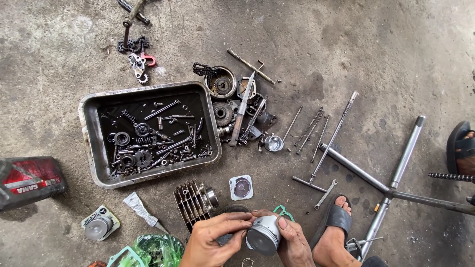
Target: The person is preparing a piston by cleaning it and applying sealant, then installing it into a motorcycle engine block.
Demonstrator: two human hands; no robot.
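The left hand (213, 241) has its fingers curled, and the fingertips press on the side of a piston (263, 235), so the grip is nearly closed around it. The piston is a silver round part with grooves near its top, held low over the concrete floor (346, 44), just in front of a finned cylinder (194, 201). The right hand (293, 242) cups it from the other side, thumb lying across its wall.
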